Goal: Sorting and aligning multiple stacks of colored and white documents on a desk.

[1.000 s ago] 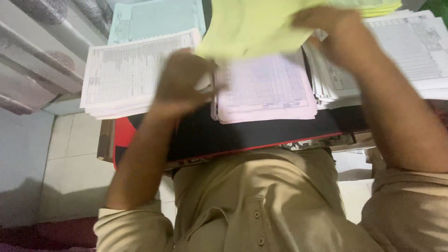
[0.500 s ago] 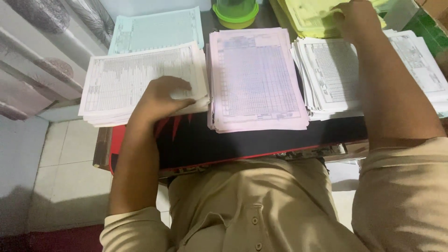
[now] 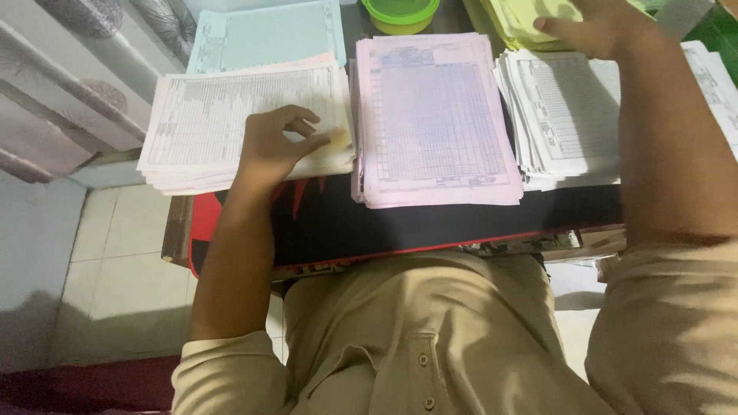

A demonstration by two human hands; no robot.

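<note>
Head view: white stack (image 3: pixel 207 123) under left grip (image 3: pixel 280 146)

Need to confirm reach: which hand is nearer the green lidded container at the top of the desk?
Right. The right hand rests on the yellow papers just beside the green container; the left hand sits lower on the white paper stack.

A thick stack of pink ruled forms (image 3: pixel 434 115) lies just right of the fingers of the left hand (image 3: pixel 277 146), with a pile of white printed forms (image 3: pixel 569 115) beyond it, below the fingers of the right hand (image 3: pixel 592 27). Pale blue sheets (image 3: pixel 265 34) sit above the left fingers, and a green lidded container (image 3: pixel 400 11) stands at the top edge, left of the right fingers. A black desk mat with red trim (image 3: pixel 430 227) runs beneath the piles, while a tiled floor (image 3: pixel 108 261) and a grey patterned curtain (image 3: pixel 69 84) fill the area left of the left fingers.
</note>
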